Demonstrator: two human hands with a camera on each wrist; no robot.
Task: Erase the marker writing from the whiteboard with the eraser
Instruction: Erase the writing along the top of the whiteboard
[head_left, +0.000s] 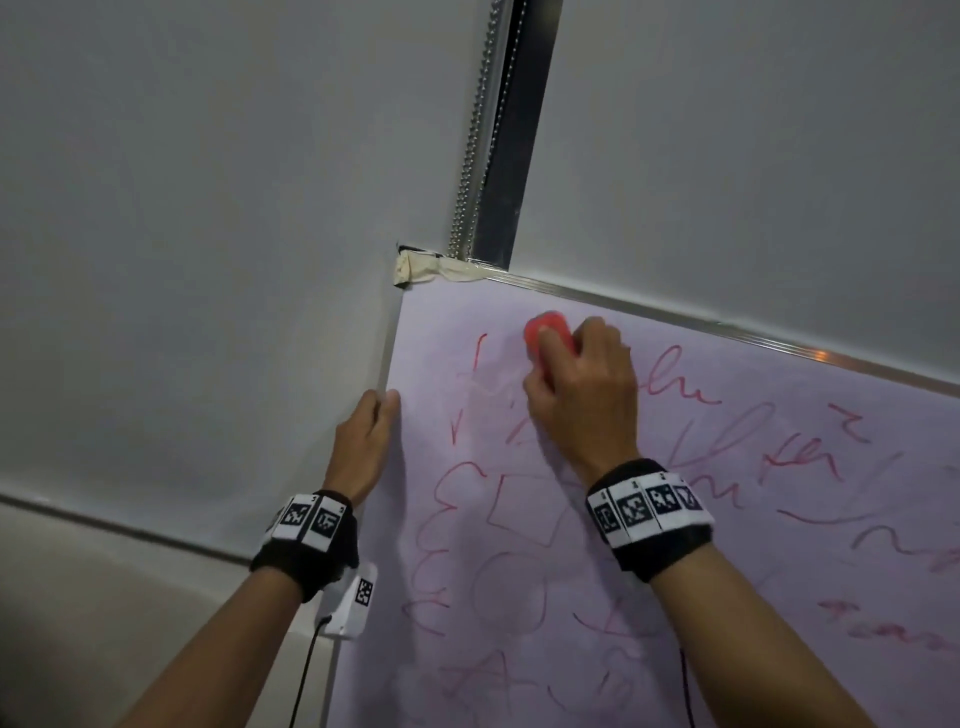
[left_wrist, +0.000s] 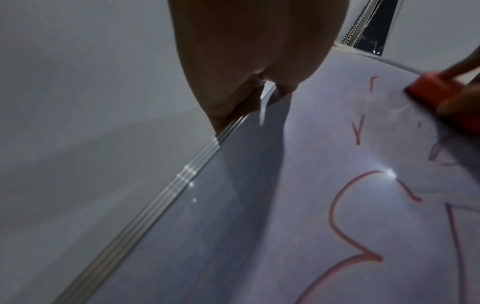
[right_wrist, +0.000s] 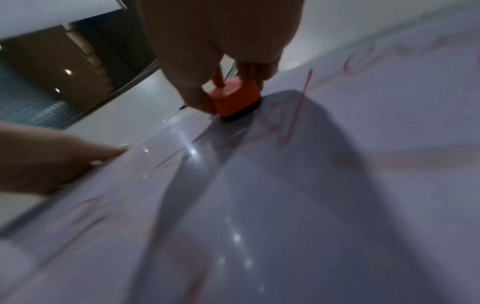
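A whiteboard (head_left: 753, 597) covered in red marker writing (head_left: 467, 519) fills the lower right of the head view. My right hand (head_left: 582, 384) grips a red eraser (head_left: 543, 332) and presses it flat on the board near the top left corner; the right wrist view shows the eraser (right_wrist: 236, 100) with its dark pad on the surface between my fingers. My left hand (head_left: 366, 441) holds the board's left metal frame (left_wrist: 145, 211), fingers curled round the edge. Smeared pink streaks lie under the eraser. In the left wrist view the eraser (left_wrist: 436, 94) sits at the right edge.
A grey wall (head_left: 208, 208) surrounds the board. A beaded blind chain (head_left: 475, 130) and a metal rail hang above the taped top left corner (head_left: 415, 267). A white tagged device (head_left: 353, 603) with a cable hangs below my left wrist.
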